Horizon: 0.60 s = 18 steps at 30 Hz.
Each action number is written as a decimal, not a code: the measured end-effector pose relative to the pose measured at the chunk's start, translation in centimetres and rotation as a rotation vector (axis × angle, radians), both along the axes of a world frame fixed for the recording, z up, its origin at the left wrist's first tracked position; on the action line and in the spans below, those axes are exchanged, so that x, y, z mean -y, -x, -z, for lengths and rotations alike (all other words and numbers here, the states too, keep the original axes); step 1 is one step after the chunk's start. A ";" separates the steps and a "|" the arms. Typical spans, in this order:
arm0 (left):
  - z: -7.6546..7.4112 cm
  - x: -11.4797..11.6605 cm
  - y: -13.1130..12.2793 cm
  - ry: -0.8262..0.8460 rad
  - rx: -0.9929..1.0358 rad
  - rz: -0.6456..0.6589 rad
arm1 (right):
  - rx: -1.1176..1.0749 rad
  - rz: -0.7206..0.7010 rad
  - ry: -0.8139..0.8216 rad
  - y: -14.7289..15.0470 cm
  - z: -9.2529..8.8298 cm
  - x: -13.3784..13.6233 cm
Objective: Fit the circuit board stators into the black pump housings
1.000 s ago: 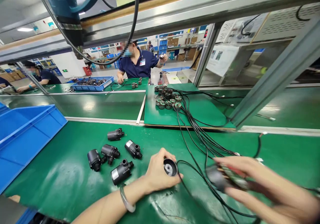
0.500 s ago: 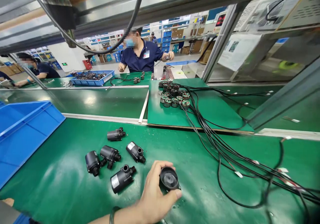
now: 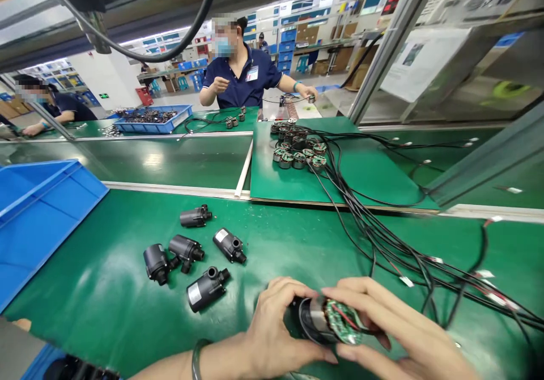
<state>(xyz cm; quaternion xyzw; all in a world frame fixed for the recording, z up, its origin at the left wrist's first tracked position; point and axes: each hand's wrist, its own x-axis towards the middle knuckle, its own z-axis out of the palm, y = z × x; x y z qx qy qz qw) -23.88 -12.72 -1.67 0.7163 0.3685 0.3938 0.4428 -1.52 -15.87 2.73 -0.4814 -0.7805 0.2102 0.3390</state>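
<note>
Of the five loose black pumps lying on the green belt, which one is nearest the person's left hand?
The pump with the white label, lowest of the group, lies closest to the left hand. The other four lie farther up the belt, toward the blue bin.

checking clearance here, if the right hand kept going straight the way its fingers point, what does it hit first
The right hand points left, fingers around the motor core with the green board. Straight on, it would first meet the black housing held in the left hand, then that hand's fingers. Depth is hard to judge, but they look nearly touching.
</note>
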 end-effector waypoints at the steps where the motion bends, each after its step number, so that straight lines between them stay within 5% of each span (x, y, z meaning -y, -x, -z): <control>1: 0.0 0.0 0.0 -0.016 0.012 -0.004 | -0.022 -0.056 0.014 0.6 0.1 -0.4; 12: -0.3 -0.5 -0.4 -0.169 0.026 0.025 | -0.148 -0.081 0.033 1.7 1.3 -1.1; 18: -0.2 -0.1 -0.2 -0.163 -0.032 -0.007 | -0.123 0.070 -0.052 2.7 1.3 -0.7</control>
